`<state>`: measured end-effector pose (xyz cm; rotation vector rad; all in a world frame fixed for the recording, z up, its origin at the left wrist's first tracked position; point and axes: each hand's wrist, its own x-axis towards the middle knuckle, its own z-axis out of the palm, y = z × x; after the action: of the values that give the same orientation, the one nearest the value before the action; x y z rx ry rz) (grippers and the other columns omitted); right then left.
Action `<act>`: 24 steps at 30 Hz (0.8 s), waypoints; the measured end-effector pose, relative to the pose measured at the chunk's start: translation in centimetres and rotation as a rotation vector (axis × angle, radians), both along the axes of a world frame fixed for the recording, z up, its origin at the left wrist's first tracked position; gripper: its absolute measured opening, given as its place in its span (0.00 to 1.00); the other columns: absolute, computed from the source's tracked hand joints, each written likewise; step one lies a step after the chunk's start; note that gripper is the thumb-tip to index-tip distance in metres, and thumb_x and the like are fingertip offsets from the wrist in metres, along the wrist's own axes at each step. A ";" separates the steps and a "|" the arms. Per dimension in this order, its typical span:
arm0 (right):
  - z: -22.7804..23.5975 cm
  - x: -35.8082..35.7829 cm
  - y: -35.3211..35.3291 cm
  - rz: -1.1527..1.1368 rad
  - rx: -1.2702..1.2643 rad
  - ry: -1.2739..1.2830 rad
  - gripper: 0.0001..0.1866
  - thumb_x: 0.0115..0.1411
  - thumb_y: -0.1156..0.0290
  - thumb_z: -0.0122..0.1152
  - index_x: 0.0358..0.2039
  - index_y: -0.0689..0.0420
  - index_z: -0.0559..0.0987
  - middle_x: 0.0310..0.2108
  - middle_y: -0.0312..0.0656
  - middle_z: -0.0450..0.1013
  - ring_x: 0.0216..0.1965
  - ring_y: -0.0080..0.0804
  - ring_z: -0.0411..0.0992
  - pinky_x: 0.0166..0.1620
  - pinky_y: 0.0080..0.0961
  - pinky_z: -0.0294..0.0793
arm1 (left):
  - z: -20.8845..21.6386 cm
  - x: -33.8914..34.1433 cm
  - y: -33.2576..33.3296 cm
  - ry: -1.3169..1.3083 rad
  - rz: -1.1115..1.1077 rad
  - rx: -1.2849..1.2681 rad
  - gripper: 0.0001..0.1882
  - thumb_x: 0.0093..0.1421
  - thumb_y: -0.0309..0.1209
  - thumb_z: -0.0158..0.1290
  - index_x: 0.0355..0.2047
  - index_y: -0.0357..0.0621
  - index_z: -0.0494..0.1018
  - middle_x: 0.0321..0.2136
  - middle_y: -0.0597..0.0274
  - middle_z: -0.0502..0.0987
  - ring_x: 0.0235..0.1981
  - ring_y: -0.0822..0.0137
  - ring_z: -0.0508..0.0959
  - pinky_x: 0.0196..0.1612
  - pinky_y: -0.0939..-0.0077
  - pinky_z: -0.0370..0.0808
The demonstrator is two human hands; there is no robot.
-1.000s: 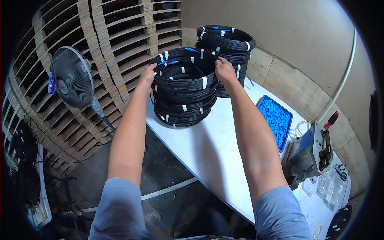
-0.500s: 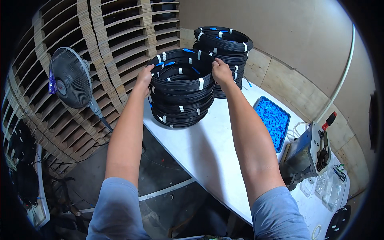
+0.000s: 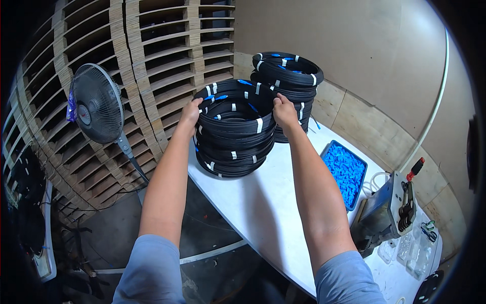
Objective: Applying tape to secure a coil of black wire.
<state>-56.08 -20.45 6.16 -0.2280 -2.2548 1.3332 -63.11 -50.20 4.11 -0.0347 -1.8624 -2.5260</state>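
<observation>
On the white table (image 3: 298,243), a stack of black cable coils (image 3: 230,164) stands at its far left. White tape bands wrap the coils, and blue connectors show inside the uppermost one. My left hand (image 3: 190,114) is closed on the left rim of the top cable coil (image 3: 235,125). Its right rim is gripped by my right hand (image 3: 286,110), thumb on top and the other fingers mostly hidden. Just behind, close to my right hand, a second stack of cable coils (image 3: 310,93) rises slightly higher in the picture.
A blue tray (image 3: 365,175) filled with small blue pieces lies to the right. Nearer stands a metal bench machine (image 3: 377,210) with a red-and-black handle; scissors (image 3: 430,233) and clear plastic packs (image 3: 412,251) lie beyond. A fan (image 3: 98,104) stands left, before slatted wooden shelving (image 3: 167,66).
The whole scene has shifted down and slightly right in the picture as my head view moved. Both hands keep their hold on the top coil's rim.
</observation>
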 end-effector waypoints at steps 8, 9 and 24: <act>0.1 1.2 -1.2 -0.032 0.076 0.054 0.27 0.68 0.56 0.43 0.62 0.54 0.73 0.57 0.57 0.72 0.61 0.57 0.68 0.64 0.41 0.64 | -2.8 -2.9 -1.5 0.051 0.053 -0.034 0.24 0.65 0.43 0.50 0.50 0.34 0.75 0.42 0.50 0.83 0.40 0.58 0.82 0.48 0.67 0.77; 0.1 1.4 -1.4 -0.062 0.094 0.058 0.26 0.68 0.56 0.43 0.61 0.54 0.73 0.57 0.57 0.72 0.60 0.57 0.68 0.64 0.41 0.65 | -2.9 -3.0 -1.6 0.053 0.048 -0.032 0.24 0.65 0.43 0.50 0.50 0.34 0.75 0.43 0.49 0.82 0.41 0.58 0.82 0.49 0.67 0.76; 2.0 29.1 -0.3 0.046 0.138 0.313 0.14 0.64 0.65 0.61 0.44 0.61 0.82 0.37 0.47 0.82 0.39 0.36 0.82 0.42 0.30 0.80 | 7.7 19.9 8.3 0.859 0.095 -0.345 0.17 0.68 0.34 0.53 0.51 0.35 0.75 0.47 0.53 0.80 0.49 0.63 0.79 0.54 0.71 0.72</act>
<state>-26.96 -20.76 8.12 0.0773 -2.0839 1.1397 -43.23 -41.95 11.83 -0.8470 -1.7788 -1.6492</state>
